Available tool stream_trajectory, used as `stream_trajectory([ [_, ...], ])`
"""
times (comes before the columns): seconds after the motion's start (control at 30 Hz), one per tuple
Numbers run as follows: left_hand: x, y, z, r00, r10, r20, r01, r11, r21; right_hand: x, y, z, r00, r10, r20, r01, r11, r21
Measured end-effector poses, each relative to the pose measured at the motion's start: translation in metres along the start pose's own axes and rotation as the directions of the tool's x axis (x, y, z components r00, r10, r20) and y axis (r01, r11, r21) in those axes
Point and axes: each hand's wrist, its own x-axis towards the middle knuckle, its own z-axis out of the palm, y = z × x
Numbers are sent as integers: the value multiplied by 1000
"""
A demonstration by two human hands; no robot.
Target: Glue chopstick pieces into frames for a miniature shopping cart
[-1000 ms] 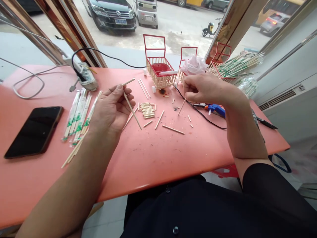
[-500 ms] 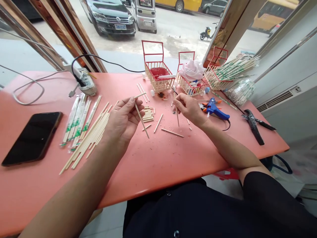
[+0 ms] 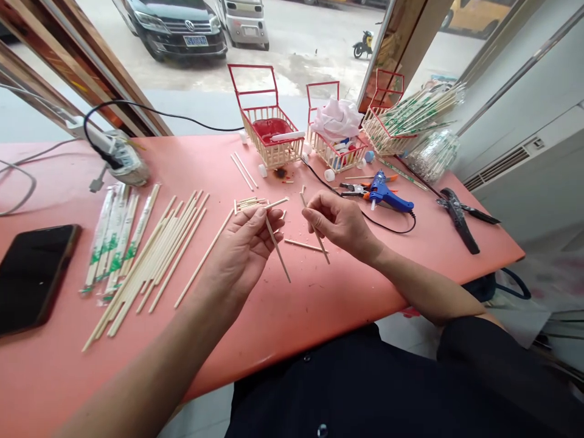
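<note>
My left hand (image 3: 249, 237) pinches two thin wooden sticks (image 3: 278, 251) between thumb and fingers. They meet at an angle near the fingertips, one pointing right and the other slanting down toward me; I cannot tell whether they are joined. A single wooden stick (image 3: 323, 246) is pinched in my right hand (image 3: 335, 222), tilted, its lower end toward me. The two hands' sticks are apart. Short cut sticks (image 3: 249, 203) lie partly hidden behind my left hand. One loose stick (image 3: 305, 245) rests on the table between and beyond the hands.
Long sticks (image 3: 159, 255) and wrapped chopsticks (image 3: 119, 237) lie left, near a phone (image 3: 39, 277). Small stick-built carts (image 3: 274, 146) with red handles stand at the back. A blue glue gun (image 3: 387, 196), pliers (image 3: 356, 189) and a black-handled tool (image 3: 460, 222) lie right on the pink table (image 3: 255, 328).
The view has shifted, so the table things sit farther left. My right hand has come closer to my left hand, and its stick now tilts more. Both hands keep their sticks.
</note>
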Motion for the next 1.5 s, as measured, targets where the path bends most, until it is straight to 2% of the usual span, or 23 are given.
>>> stream_trajectory([
  [0.33, -1, -2, 0, 1000, 13, 25, -15, 998, 61, -5, -10, 4, 999, 35, 28, -34, 999, -35],
  [0.67, -3, -1, 2, 1000, -1, 14, 0, 999, 40, -4, -10, 6, 998, 45, 38, -44, 999, -13],
  [1.0, 0, -4, -2, 999, 31, 35, -34, 996, 88, -4, -8, 7, 997, 64, 41, -63, 998, -21],
  [1.23, -3, -5, 3, 1000, 13, 10, -14, 999, 49, -4, -8, 7, 998, 50, 38, -50, 999, -21],
  [1.5, -3, -9, 3, 999, 49, 19, -51, 995, 80, -4, -7, 8, 999, 28, 27, -27, 999, -29],
])
